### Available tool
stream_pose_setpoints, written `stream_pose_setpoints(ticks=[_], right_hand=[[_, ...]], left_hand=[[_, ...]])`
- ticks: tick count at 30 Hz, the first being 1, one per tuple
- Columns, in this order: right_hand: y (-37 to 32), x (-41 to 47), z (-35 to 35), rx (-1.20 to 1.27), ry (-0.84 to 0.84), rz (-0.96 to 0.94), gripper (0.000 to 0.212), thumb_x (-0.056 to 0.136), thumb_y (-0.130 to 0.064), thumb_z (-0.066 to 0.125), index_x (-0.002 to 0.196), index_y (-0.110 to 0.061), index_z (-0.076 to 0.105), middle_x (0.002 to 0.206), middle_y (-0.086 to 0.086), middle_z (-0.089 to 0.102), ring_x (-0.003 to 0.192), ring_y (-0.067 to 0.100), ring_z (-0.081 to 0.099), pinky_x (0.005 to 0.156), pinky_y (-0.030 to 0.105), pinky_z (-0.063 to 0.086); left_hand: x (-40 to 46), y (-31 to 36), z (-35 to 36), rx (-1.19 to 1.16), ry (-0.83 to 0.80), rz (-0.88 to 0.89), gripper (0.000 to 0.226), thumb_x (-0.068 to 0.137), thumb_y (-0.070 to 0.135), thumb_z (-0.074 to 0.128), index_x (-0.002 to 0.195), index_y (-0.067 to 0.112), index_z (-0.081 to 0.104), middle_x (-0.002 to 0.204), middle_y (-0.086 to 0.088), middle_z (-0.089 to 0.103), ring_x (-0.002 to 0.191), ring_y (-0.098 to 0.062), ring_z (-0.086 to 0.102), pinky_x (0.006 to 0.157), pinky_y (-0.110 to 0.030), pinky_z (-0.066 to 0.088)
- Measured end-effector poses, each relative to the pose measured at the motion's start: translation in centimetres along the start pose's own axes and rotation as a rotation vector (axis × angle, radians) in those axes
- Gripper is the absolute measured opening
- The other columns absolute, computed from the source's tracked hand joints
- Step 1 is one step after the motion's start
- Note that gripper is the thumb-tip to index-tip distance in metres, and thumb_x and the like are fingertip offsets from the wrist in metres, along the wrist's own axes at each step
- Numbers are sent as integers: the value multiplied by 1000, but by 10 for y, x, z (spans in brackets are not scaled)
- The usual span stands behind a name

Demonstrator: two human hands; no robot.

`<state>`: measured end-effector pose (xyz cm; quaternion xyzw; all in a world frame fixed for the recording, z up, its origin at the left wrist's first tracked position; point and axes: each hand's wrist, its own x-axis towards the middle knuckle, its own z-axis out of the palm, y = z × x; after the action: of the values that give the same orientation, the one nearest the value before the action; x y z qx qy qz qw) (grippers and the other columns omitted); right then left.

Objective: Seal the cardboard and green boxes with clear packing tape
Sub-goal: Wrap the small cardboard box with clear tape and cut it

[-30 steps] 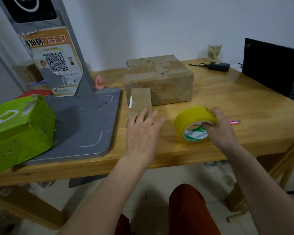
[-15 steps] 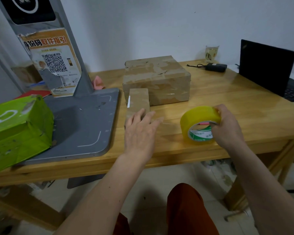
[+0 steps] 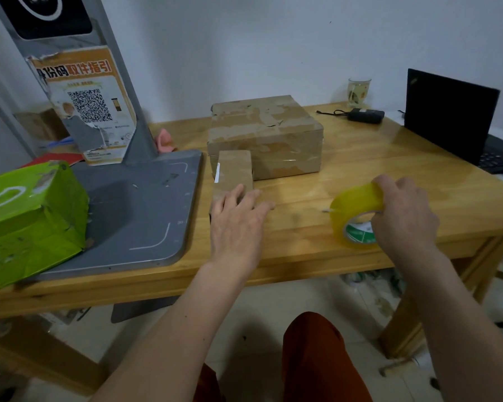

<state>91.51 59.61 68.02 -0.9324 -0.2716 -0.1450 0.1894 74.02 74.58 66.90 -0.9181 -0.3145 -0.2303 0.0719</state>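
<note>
A small cardboard box (image 3: pixel 234 169) lies on the wooden table (image 3: pixel 317 236), in front of a larger cardboard box (image 3: pixel 265 134) patched with tape. My left hand (image 3: pixel 237 224) lies flat, fingers straight, on the near end of the small box. My right hand (image 3: pixel 404 216) grips a yellow-tinted roll of packing tape (image 3: pixel 353 210) standing on edge to the right. A thin strip of tape seems stretched from the roll toward the small box. A green box (image 3: pixel 26 219) sits at the far left on a grey base.
A grey scanner stand (image 3: pixel 134 204) with a QR poster fills the left side of the table. A black laptop (image 3: pixel 450 111) stands at the right, with a glass (image 3: pixel 358 89) and black adapter (image 3: pixel 365 115) behind. A pink item (image 3: pixel 164 139) lies near the stand.
My right hand has carried the tape roll further to the right, away from the small box. My left hand has stayed on the small box.
</note>
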Motion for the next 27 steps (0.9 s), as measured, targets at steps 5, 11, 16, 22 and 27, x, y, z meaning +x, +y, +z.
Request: stream_pose_setpoints(ticks=[5,11,16,22,27], right_hand=[[-1,-2,-7,-102,54,-114,45,85,4,54,125,-15,54,112,18,49,106,36,41,73,42,38],[-5,-6,-15,-16,-29,-265,48,86,6,50,127,-18,55,113,11,47,105,29,42,69,33,28],[-11,-19,-21,30,-95,-292,52,81,-1,61,129,-17,51,112,11,43,106,27,38,70,32,30],[-20,-31,-26,-4,-368,-386,55,83,-39,68,128,-16,45,114,5,44,110,23,40,84,32,37],[-30,-45,-28,321,-678,-310,51,77,-56,68,102,-15,49,95,0,56,86,17,55,72,34,47]], left_hand=[[0,-1,-1,-38,-4,-17,44,93,10,60,128,37,58,146,6,50,144,-25,31,113,-42,22],[4,1,-16,-167,-81,-94,27,98,39,54,123,37,62,150,12,43,147,-20,21,117,-39,11],[-1,14,-22,-41,-124,24,34,99,47,45,119,31,66,154,3,39,147,-23,24,122,-47,-6],[0,19,-15,-79,-87,106,34,101,43,44,105,25,72,104,5,71,107,-13,59,119,-32,10],[4,16,-16,-232,-38,49,31,100,38,49,100,21,76,99,1,74,101,-18,62,115,-29,15]])
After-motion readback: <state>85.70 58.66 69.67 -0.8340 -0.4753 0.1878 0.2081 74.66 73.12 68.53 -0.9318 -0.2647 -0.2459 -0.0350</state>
